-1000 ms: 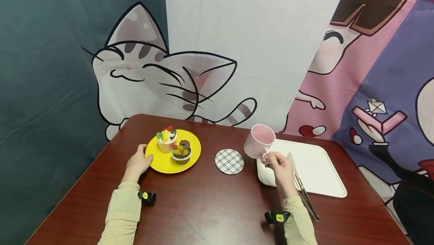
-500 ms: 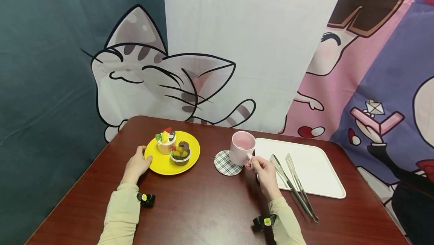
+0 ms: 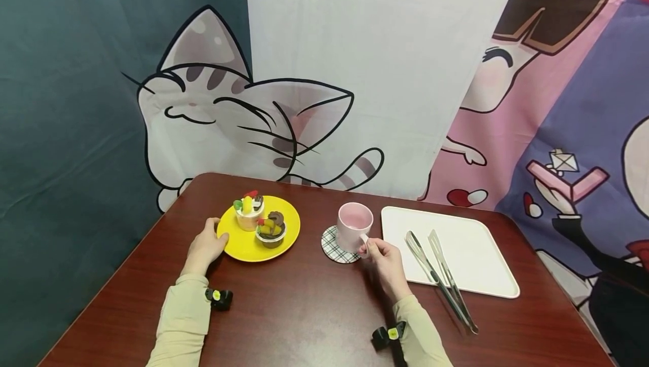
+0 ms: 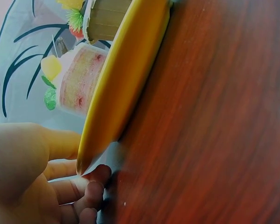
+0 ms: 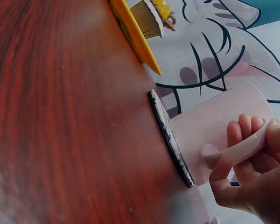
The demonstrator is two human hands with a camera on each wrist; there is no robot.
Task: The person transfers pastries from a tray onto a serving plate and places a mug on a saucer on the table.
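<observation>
My right hand (image 3: 386, 262) pinches the handle of a pink mug (image 3: 350, 234), which stands upright on a round plaid coaster (image 3: 330, 250). Seen from the right wrist, fingers are hooked through the handle with the thumb against it, and the base of the mug (image 5: 196, 126) meets the coaster (image 5: 170, 137). Over on the left, my left hand (image 3: 204, 247) grips the near-left rim of a yellow plate (image 3: 291, 221), thumb at the edge and fingers curled beneath in the left wrist view. On that plate sit a cream-topped cupcake (image 3: 249, 219) and a chocolate one (image 3: 271, 233), both fruit-topped.
A white tray (image 3: 484, 254) lies right of the mug. Metal tongs (image 3: 448, 291) rest across its front edge, handle end over the brown table (image 3: 304, 310). Behind the table hangs a cloth backdrop (image 3: 385, 62) printed with a cat.
My right hand has carried the mug leftward and down from over the tray's left edge onto the coaster, uncovering more of the tongs. My left hand and the plate have stayed in place.
</observation>
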